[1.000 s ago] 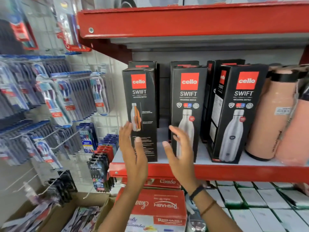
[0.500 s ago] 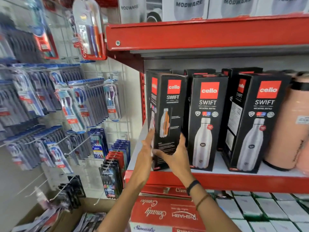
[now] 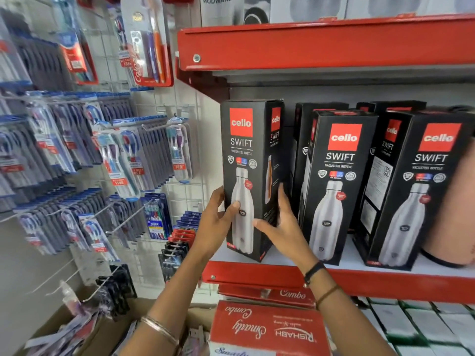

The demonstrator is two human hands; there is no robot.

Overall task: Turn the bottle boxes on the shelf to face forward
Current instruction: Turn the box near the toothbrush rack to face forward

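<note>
Black Cello Swift bottle boxes stand on a red-edged shelf (image 3: 257,274). The leftmost box (image 3: 244,150) shows its front panel with the white bottle picture towards me. My left hand (image 3: 214,223) grips its left edge, thumb on the front. My right hand (image 3: 281,227) holds its right side, fingers along the side panel. A second box (image 3: 336,176) and a third box (image 3: 424,181) stand to the right, fronts facing out and angled slightly left. More boxes stand behind them, partly hidden.
A peach flask (image 3: 457,214) stands at the far right of the shelf. Toothbrush packs (image 3: 120,160) hang on a wire grid to the left. Red Rishabh cartons (image 3: 267,327) sit below the shelf. An upper red shelf (image 3: 321,42) overhangs the boxes.
Both hands went from open in front of the leftmost box to gripping it. The box has turned from its side panel to its front panel facing me.
</note>
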